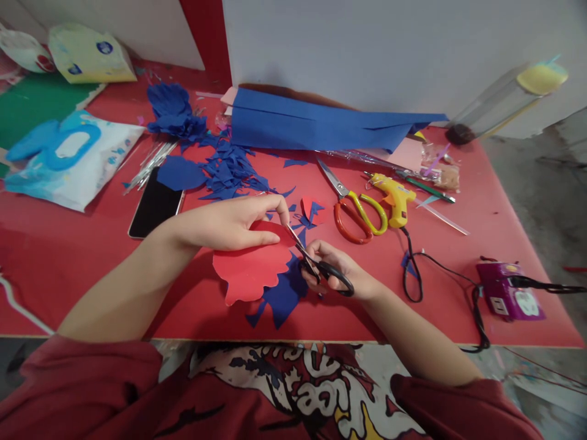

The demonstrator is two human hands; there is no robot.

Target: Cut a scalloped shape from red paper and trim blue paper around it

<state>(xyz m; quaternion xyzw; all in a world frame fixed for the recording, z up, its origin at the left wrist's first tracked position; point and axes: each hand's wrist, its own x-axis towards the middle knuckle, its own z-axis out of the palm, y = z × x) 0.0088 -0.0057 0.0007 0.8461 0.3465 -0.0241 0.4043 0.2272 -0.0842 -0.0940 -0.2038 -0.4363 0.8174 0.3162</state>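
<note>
My left hand (245,221) pinches a red sheet of paper (250,269) with a scalloped edge, thumb on top and fingers at the far side. In my right hand (342,261) are black-handled scissors (338,278), fingers in the loops, blades pointing up and left at the paper's right edge near my left fingertips. Whether the blades are closed on the paper I cannot tell. Dark blue paper (287,290) shows beneath and beside the red sheet. Just beyond my hands lie a small red scrap (308,208) and blue cuttings (229,168).
Larger scissors (355,205) and a yellow glue gun (393,195) lie ahead right, its cord running toward a purple box (511,292). Folded blue sheets (316,125) stretch along the wall. On the left are a phone (156,208), a wipes pack (76,156) and a blue paper flower (174,113).
</note>
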